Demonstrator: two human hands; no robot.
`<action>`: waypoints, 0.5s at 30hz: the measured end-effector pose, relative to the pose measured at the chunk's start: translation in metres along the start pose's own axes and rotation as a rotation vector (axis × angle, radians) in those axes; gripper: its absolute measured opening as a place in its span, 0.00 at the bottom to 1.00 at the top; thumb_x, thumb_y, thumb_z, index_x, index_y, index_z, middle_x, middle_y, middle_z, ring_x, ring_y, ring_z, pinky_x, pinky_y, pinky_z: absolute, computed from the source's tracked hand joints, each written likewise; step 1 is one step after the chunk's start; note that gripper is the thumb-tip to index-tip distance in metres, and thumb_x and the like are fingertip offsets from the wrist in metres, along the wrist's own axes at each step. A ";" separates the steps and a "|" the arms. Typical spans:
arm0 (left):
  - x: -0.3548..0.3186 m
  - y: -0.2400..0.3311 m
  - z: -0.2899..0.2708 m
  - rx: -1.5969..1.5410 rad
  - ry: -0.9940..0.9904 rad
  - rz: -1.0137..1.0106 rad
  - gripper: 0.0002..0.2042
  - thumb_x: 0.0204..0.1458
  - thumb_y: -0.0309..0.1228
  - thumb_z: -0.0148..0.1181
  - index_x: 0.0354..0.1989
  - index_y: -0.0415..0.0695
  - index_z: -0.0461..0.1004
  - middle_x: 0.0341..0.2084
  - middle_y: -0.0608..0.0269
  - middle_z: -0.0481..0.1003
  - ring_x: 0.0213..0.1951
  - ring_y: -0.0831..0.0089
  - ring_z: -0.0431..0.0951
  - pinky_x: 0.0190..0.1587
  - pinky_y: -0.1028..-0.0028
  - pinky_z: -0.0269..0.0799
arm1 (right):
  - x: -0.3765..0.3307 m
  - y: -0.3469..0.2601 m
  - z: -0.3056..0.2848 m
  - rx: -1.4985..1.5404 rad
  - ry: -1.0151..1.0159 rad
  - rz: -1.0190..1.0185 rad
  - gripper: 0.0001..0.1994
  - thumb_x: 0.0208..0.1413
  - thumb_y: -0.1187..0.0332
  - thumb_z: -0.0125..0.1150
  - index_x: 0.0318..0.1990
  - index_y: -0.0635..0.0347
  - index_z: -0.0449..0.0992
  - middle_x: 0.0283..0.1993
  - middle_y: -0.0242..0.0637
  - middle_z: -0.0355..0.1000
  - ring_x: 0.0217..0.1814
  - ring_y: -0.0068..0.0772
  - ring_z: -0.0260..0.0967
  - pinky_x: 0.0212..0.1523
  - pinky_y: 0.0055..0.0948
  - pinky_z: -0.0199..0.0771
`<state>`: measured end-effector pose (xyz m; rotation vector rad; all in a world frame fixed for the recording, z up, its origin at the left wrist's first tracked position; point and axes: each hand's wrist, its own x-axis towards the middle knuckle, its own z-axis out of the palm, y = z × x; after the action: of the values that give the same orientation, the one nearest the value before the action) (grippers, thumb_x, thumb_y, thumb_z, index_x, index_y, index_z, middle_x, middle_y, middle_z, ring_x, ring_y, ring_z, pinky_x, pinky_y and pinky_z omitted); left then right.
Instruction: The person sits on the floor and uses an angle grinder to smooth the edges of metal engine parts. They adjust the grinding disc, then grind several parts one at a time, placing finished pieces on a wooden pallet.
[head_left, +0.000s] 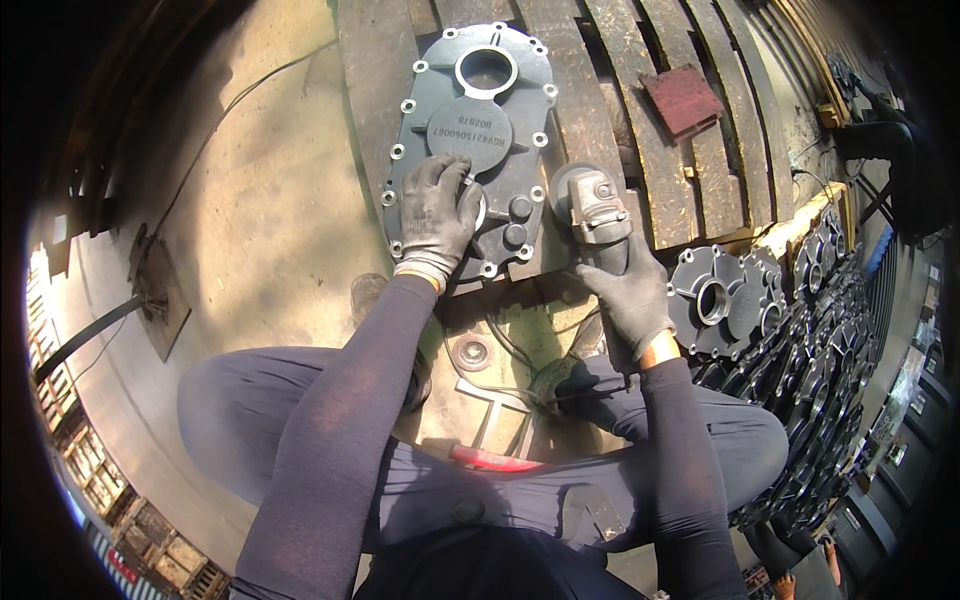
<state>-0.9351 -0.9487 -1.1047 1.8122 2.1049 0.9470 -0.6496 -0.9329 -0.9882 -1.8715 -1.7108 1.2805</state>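
A dark grey cast metal cover (415, 128) lies flat on the wooden pallet ahead of me. Bright bolt bosses run around its rim, and a machined ring surrounds the hole at its far end. My left hand (436, 218), in a grey glove, grips the cover's near left part; its fingers bend over the lower round opening and partly hide it. Just right of the cover, my gloved right hand (632, 295) is closed around the body of an angle grinder (600, 207). The grinder's disc is beside the cover's right edge; I cannot tell if they touch.
A dark red block (683, 102) sits on the pallet slats (655, 190). Many similar covers (725, 300) are stacked at right. By my feet lie cables and a red-ended metal piece (495, 459). Another person's hand (785, 583) shows at lower right.
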 end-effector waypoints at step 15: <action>0.006 0.005 0.000 -0.002 0.017 0.016 0.18 0.58 0.35 0.71 0.56 0.45 0.83 0.55 0.54 0.78 0.62 0.48 0.74 0.68 0.52 0.70 | 0.008 -0.001 0.002 -0.227 -0.049 -0.038 0.30 0.48 0.56 0.79 0.56 0.64 0.78 0.53 0.57 0.81 0.56 0.63 0.81 0.59 0.50 0.80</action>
<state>-0.9326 -0.9425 -1.1002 1.8287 2.1028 0.9714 -0.6522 -0.9264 -0.9916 -1.9323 -1.9802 1.1692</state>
